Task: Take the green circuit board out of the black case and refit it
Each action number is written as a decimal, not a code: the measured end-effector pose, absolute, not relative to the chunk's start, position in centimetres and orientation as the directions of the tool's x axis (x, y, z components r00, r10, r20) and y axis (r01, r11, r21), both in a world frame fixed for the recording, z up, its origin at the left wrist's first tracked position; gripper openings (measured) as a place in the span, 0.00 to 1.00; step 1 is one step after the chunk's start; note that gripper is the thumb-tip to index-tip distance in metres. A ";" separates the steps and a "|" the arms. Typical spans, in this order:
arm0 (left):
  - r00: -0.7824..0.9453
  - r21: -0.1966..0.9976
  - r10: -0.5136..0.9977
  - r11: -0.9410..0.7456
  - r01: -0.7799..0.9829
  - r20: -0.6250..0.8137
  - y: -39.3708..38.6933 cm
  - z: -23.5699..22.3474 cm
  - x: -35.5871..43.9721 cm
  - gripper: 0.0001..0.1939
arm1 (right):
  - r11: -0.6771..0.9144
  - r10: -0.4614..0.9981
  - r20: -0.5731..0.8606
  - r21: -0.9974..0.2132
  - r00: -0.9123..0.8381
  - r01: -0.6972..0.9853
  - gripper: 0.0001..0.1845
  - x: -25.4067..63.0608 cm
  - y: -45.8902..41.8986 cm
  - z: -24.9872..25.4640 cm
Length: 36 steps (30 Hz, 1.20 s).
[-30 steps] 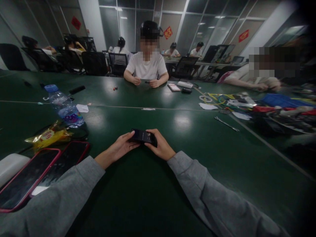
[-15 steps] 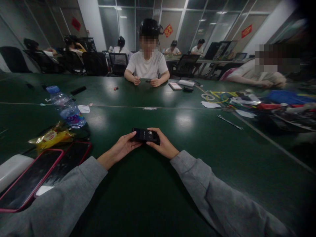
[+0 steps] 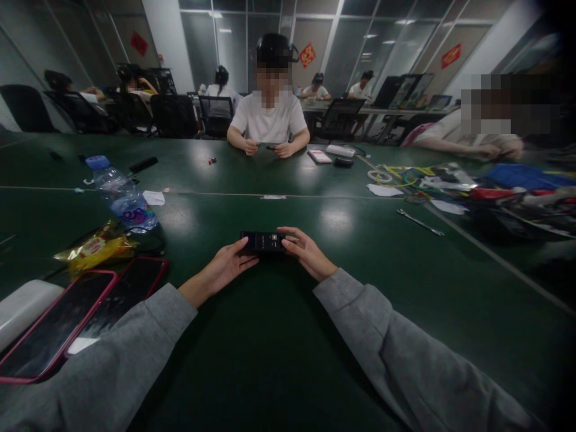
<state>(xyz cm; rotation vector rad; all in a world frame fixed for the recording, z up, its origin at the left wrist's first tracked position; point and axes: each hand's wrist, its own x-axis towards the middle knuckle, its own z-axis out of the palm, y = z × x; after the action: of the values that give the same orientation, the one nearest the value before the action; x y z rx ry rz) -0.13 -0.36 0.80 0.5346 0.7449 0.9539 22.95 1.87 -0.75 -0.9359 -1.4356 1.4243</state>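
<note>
A small black box-shaped device point(image 3: 264, 241) with small white markings on its face is held level just above the green table point(image 3: 252, 336). I cannot make out its exact kind. My left hand point(image 3: 228, 263) grips its left end, thumb on top and fingers underneath. At the other end, my right hand point(image 3: 308, 252) pinches the right edge between thumb and fingers.
Left of my hands lie a clear plastic bottle point(image 3: 123, 195), a yellow wrapper point(image 3: 94, 249), red-edged phones point(image 3: 58, 324) and a white box point(image 3: 27, 306). A wrench point(image 3: 420, 222) and tangled cables point(image 3: 432, 180) lie right. A person point(image 3: 270, 120) sits opposite.
My right hand has slid right, from over the device's right part to its right end, uncovering more of its face. The device has levelled out a little. My left hand has hardly moved.
</note>
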 end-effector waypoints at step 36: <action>0.282 0.829 0.892 0.439 -0.348 -0.354 0.1 1.3 -0.4 0.23 | 0.439 0.860 0.319 -0.861 -0.399 0.257 0.28 22.3 1.2 -1.4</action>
<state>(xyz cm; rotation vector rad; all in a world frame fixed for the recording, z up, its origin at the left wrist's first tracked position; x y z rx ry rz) -0.36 0.13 1.29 0.7033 0.9345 0.9284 22.28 1.16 -1.43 -0.9443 -1.8893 0.9493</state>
